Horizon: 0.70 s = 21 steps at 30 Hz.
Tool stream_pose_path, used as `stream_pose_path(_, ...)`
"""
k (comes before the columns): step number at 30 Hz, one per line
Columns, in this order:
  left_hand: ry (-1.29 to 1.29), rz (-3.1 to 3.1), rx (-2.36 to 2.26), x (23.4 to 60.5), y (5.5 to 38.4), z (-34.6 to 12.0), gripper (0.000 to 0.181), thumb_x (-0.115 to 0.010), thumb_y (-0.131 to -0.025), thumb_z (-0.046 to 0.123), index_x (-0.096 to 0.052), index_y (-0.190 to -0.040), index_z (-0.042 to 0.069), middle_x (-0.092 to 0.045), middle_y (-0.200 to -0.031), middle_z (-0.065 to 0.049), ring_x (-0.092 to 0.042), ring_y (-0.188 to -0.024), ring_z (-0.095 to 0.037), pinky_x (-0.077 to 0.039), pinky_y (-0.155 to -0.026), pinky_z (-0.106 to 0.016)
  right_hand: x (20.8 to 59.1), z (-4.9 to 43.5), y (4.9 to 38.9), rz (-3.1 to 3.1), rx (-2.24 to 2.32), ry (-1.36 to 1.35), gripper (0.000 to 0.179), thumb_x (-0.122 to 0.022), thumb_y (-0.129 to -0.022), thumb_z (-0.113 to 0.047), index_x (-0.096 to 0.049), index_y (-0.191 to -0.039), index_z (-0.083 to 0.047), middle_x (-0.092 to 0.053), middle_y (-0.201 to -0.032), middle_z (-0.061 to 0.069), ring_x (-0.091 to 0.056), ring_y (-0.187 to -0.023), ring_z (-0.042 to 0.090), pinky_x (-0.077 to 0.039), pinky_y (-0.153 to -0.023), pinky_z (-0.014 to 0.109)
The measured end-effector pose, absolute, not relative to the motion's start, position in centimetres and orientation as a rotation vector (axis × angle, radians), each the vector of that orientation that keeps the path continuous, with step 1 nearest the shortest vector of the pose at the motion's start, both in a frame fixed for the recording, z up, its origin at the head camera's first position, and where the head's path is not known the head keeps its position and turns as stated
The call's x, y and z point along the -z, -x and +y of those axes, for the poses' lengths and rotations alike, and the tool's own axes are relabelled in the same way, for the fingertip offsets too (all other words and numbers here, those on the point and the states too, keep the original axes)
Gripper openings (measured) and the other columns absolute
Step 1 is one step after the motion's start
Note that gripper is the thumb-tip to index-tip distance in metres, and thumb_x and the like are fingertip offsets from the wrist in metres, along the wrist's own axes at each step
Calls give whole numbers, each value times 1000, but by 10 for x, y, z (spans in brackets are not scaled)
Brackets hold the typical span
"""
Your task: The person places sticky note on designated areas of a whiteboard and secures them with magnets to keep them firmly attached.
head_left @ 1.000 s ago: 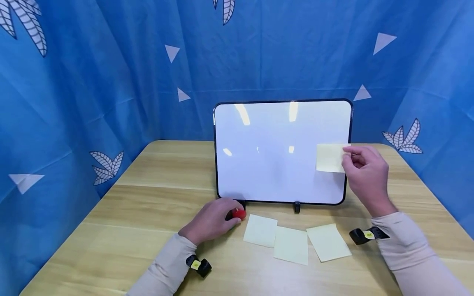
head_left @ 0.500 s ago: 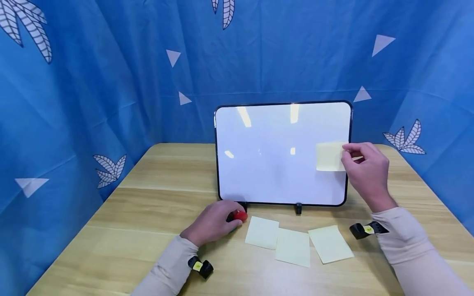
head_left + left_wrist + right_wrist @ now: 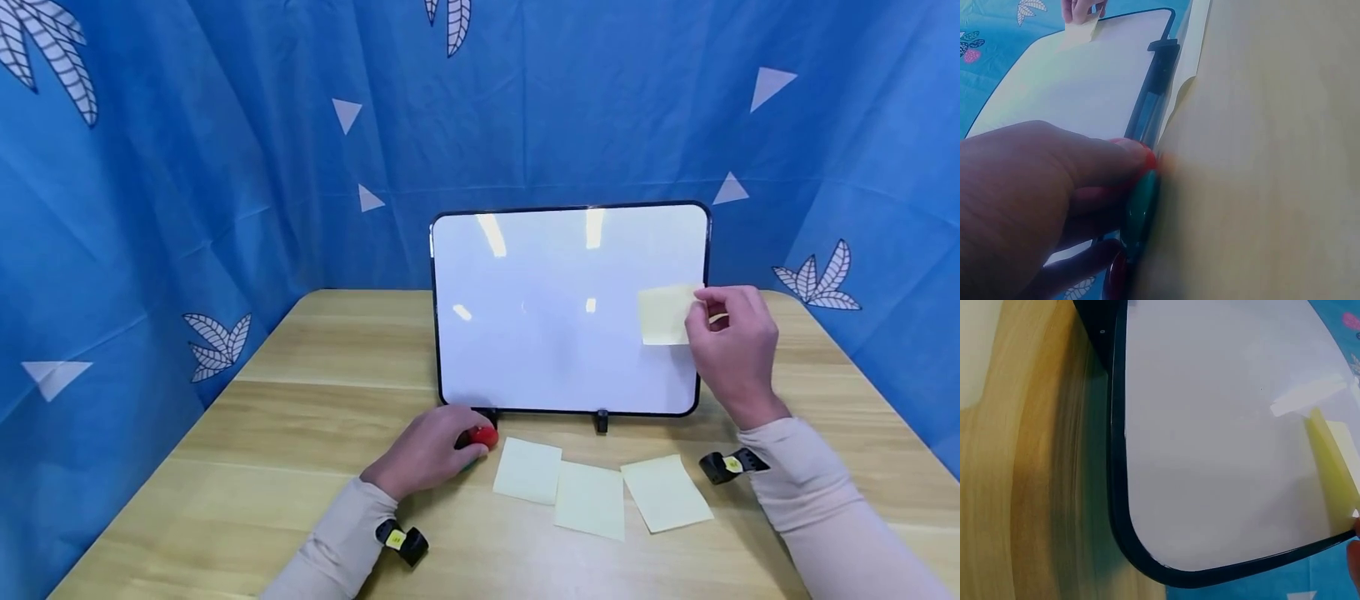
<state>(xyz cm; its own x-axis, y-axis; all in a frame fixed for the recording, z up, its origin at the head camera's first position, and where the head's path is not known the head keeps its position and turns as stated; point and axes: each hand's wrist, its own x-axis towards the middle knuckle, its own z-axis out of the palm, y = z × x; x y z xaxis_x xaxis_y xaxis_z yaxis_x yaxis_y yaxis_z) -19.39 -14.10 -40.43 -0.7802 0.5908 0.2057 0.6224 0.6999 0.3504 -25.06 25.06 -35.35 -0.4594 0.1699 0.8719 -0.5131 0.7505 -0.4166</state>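
A pale yellow sticky note (image 3: 664, 315) is in front of the right part of the whiteboard (image 3: 540, 342). My right hand (image 3: 735, 350) pinches it by its right edge between thumb and fingers, at the board's right side. In the right wrist view the note (image 3: 1335, 469) bows and stands partly off the white surface. Low at the board's left foot, my left hand (image 3: 429, 450) rests at the table with its fingers curled round glossy round pieces. A red piece (image 3: 483, 436) shows at the fingertips, and a green piece (image 3: 1141, 209) is beside it in the left wrist view.
Several more loose things are near: a left sticky note (image 3: 527, 471), a middle sticky note (image 3: 589, 500) and a right sticky note (image 3: 667, 493) lie on the wooden table (image 3: 322, 342). Two black feet hold up the board. A blue patterned curtain (image 3: 570, 108) hangs behind and at both sides.
My right hand has shifted slightly left and up, still pinching the sticky note, which now shows narrower and slightly tilted. My left hand keeps its place.
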Motion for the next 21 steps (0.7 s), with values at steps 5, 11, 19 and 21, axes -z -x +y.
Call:
stream_pose_path(5, 1011, -2824, 623, 403, 195, -139, 19, -79, -89, 24, -72, -107, 22, -65, -99, 14, -59, -89, -4, -52, -80, -28, 355, 252, 254, -1866, -817, -242, 16, -64, -89, 3, -71, -103, 7, -65, -97, 22, -61, -80, 33, -36, -74, 7)
stream_pose_path(11, 1020, -2795, 622, 402, 196, -139, 18, -79, -89, 23, -72, -106, 22, -66, -100, 14, -59, -92, -3, -52, -82, -29, 353, 251, 255, -1872, -817, -240, 17, -65, -90, 0, -72, -104, 6, -66, -97, 20, -61, -81, 32, -36, -75, 8)
stream_pose_path(19, 993, -2767, 681, 405, 196, -140, 19, -80, -88, 24, -73, -106, 22, -66, -97, 15, -59, -87, -3, -52, -79, -28, 355, 250, 253, -1892, -827, -238, 17, -63, -91, 0, -71, -104, 7, -62, -93, 20, -60, -81, 30, -38, -73, 14)
stream_pose_path(21, 995, -2755, 742, 406, 196, -138, 20, -80, -88, 23, -73, -107, 22, -66, -97, 15, -59, -86, -4, -52, -78, -28, 356, 251, 251, -1901, -823, -233, 17, -62, -91, 0, -70, -104, 8, -62, -92, 20, -60, -80, 30, -37, -73, 13)
